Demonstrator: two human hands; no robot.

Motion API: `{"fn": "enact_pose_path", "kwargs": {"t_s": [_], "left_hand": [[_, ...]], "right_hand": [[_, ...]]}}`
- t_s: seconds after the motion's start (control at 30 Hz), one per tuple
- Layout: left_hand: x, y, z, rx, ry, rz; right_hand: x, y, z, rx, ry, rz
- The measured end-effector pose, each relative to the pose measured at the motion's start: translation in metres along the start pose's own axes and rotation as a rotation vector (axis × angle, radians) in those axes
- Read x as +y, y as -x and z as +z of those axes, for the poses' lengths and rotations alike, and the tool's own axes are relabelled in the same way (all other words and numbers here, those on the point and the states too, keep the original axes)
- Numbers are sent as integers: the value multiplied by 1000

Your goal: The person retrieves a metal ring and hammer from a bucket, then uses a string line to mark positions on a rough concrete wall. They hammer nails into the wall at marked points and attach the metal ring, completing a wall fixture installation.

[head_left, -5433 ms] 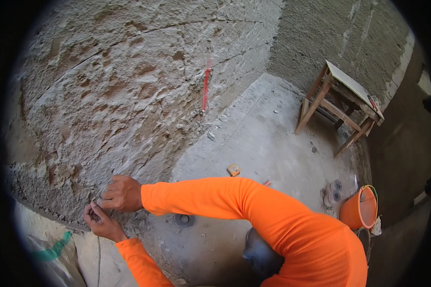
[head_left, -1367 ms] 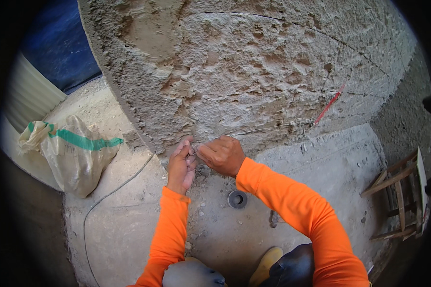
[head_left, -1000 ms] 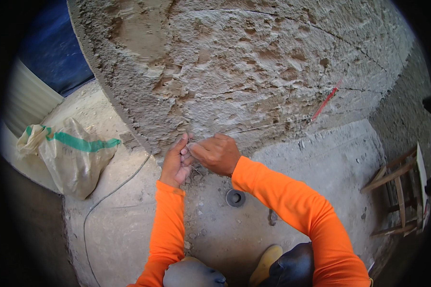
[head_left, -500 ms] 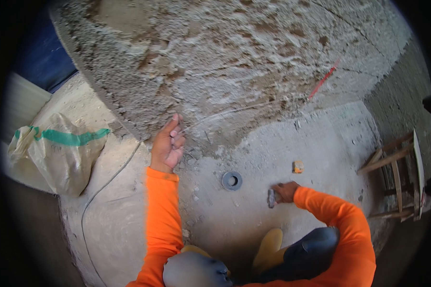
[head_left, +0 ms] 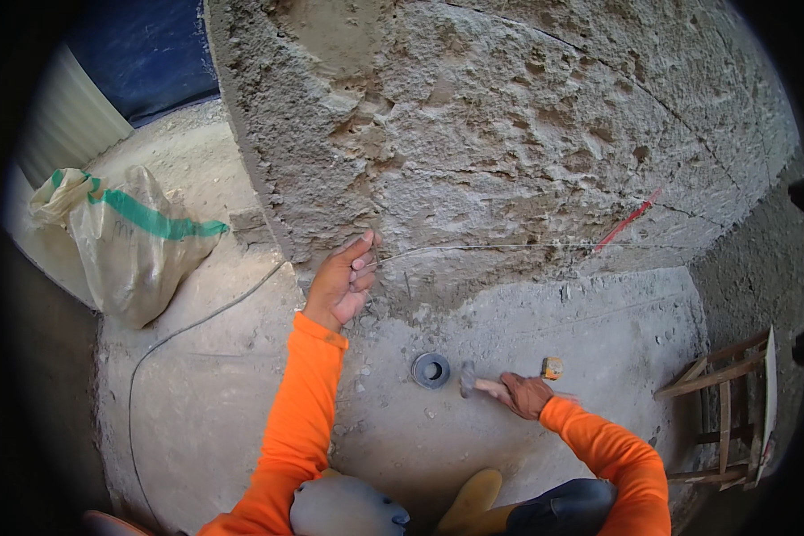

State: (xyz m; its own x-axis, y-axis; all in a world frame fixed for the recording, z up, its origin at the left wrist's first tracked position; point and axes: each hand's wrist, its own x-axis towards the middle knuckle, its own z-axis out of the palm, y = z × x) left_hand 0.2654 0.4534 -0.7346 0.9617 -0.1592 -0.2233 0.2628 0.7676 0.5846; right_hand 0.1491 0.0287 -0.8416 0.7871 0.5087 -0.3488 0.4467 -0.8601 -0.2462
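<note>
My left hand (head_left: pixel 341 281) is raised at the foot of the rough wall (head_left: pixel 473 143), its fingers pinched around the end of a thin pale string (head_left: pixel 447 248). The string runs rightward along the wall's base toward a slim red rod (head_left: pixel 628 223) leaning there. Whether a nail is also between the fingertips cannot be made out. Low over the floor, my right hand (head_left: pixel 527 395) grips a hammer (head_left: pixel 489 386) by its light wooden handle, the grey head pointing left. Just beyond that head lies a dark grey ring (head_left: pixel 417 372). A small yellow tape measure (head_left: pixel 552 368) sits behind my right hand.
At the left stands a whitish sack (head_left: pixel 134 268) with a green band. A grey cable (head_left: pixel 196 322) curves over the dusty concrete floor (head_left: pixel 241 384). To the right is a wooden stool-like frame (head_left: pixel 725 420), and my boot (head_left: pixel 475 500) is at the bottom.
The view has shifted. My right hand has lifted and turned the hammer, so its handle now shows and its head is closer to the ring. My left hand stays pinched on the string.
</note>
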Motion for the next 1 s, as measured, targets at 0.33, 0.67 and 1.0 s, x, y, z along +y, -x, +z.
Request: {"fn": "enact_pose_path", "kwargs": {"t_s": [0.33,0.67,1.0], "left_hand": [[0,0,1,44,2,-8],[1,-2,-3,31,-30,-19],[1,-7,-4,32,22,-40]], "right_hand": [[-111,-93,-132,576,-70,-778],[-142,-117,-149,661,29,-874],[-135,-121,-151,699,125,-801]]}}
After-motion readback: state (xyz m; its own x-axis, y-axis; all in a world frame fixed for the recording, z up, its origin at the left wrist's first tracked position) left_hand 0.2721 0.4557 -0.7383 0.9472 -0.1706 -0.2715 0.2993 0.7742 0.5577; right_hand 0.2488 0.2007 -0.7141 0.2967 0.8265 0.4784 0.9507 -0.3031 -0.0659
